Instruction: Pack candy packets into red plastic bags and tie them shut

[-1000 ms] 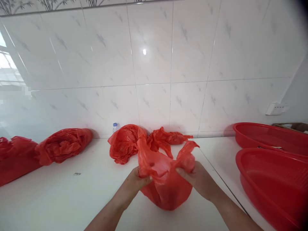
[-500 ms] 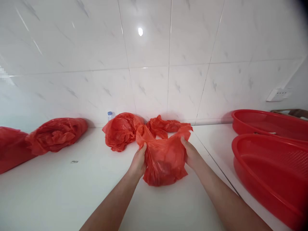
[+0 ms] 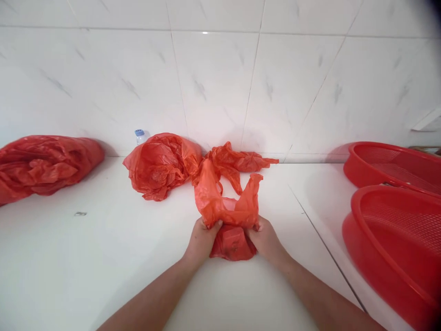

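A small red plastic bag sits on the white counter in front of me, its bottom bulging round something hidden inside. My left hand pinches the bag's left side just above the bulge. My right hand pinches the right side at the same height. Both hands are closed on the plastic, close together. The two bag handles stand up loose above my fingers.
Crumpled red bags lie against the tiled wall, with more red plastic beside them and a larger bundle at far left. A small blue-capped bottle stands behind. Two red plastic baskets sit at the right.
My hands have drawn closer together and lower on the bag, bunching it above its load. The bag now rests on the counter. The camera has tilted down.
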{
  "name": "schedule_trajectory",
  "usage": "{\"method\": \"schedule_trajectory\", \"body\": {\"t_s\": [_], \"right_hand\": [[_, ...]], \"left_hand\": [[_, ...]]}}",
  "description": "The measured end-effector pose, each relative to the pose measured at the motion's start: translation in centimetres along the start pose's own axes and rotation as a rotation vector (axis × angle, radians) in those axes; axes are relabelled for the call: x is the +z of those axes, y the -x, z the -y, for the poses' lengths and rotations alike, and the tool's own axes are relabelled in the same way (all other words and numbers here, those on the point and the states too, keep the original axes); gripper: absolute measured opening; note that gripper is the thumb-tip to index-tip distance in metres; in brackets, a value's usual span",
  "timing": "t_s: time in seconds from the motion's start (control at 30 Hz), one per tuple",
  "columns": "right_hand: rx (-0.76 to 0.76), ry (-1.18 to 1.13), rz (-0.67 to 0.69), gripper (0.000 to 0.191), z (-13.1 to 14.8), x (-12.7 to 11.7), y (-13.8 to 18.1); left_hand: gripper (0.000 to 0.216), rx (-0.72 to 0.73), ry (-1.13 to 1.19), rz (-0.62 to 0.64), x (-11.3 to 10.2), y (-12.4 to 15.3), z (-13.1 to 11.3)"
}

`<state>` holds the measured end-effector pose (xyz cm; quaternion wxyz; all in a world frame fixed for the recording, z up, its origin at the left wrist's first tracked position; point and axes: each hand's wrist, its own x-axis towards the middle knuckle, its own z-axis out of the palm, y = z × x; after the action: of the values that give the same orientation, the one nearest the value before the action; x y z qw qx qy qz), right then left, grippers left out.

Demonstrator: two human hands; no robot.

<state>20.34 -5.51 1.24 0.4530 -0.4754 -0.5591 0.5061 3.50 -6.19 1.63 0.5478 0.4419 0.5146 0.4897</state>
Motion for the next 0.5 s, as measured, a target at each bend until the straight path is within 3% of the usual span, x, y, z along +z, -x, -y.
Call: {"method": "schedule_trajectory", "body": {"t_s": [0.1, 0.23, 0.3, 0.5], "right_hand": [[-0.008, 0.087, -0.095, 0.010, -0.8, -0.1, -0.1], [0.018, 0.128, -0.111, 0.008, -0.5, -0.3, 0.4], [0.043, 0.052, -0.042, 0.012, 0.0, -0.5, 0.5], [0.051, -0.485, 0.276, 0.061, 1.0, -2.2, -0.7]], "left_hand": [[0.020, 0.004, 0.018, -0.083, 0.2, -0.7, -0.3], [0.020, 0.050, 0.033, -0.076, 0.4, -0.8, -0.6], [0.020, 0.066, 0.034, -0.034, 0.5, -0.8, -0.4], [0.030, 0.102, 0.134, 0.167, 0.1, -0.4, -0.3]]}}
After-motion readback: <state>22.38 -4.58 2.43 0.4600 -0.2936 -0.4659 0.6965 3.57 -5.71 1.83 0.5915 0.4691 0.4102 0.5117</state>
